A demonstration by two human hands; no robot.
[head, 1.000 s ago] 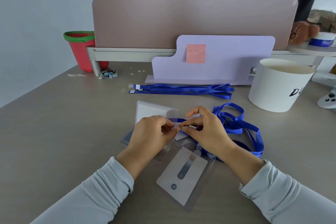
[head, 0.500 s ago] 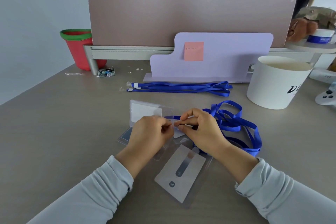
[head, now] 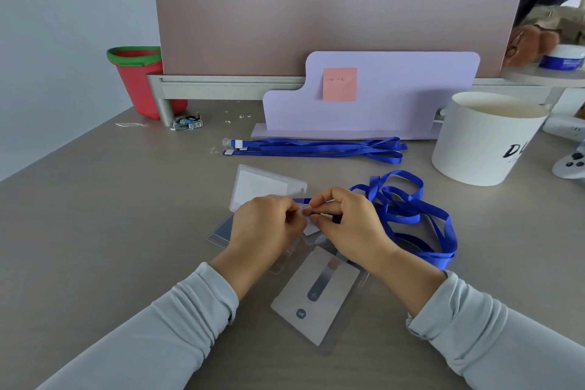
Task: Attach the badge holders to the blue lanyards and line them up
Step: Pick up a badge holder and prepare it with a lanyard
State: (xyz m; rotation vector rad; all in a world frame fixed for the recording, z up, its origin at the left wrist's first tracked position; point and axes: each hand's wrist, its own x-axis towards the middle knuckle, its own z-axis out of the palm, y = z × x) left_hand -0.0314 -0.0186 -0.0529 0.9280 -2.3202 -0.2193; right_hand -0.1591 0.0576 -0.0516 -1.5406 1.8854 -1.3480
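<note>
My left hand (head: 264, 226) and my right hand (head: 348, 226) meet at the middle of the desk, fingertips pinching the clear clip end of a loose blue lanyard (head: 411, 215) that coils away to the right. A clear badge holder (head: 262, 185) lies just behind my left hand, another one partly hidden under it. A third holder with a grey card (head: 318, 293) lies in front of my hands. Two straightened blue lanyards (head: 316, 149) lie side by side farther back.
A lilac board with a pink sticky note (head: 370, 95) stands behind the lanyards, against a pink divider (head: 332, 28). A white tub (head: 481, 136) sits at the right, a red bucket (head: 139, 79) at the far left, a small packet (head: 186, 122) near it. Another person moves behind the divider.
My hands stay together on the lanyard's clip, with only small finger movements. The person behind the divider has shifted.
</note>
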